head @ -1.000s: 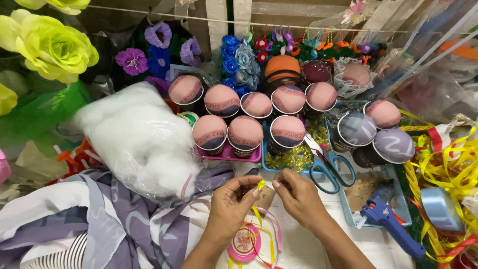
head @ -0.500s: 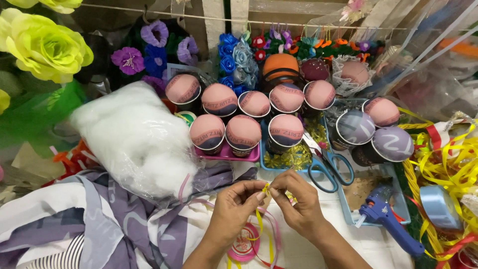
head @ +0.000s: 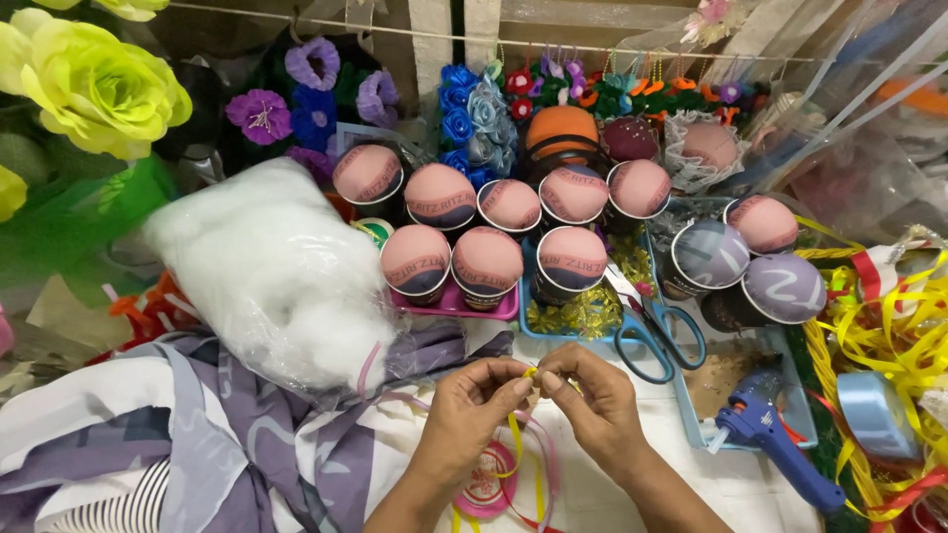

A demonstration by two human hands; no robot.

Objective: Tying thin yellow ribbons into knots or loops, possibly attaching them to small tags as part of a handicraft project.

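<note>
I've got a thin yellow ribbon (head: 530, 375) pinched between the fingertips of my left hand (head: 472, 403) and my right hand (head: 591, 397), which meet just in front of me — only a small bright bit shows at the pinch. From there it hangs down in a narrow, glossy strand, curling loosely beneath my left hand. Its lower part trails over a flat pink ribbon spool (head: 486, 488) lying on the white surface below — where it ends, I can't tell.
</note>
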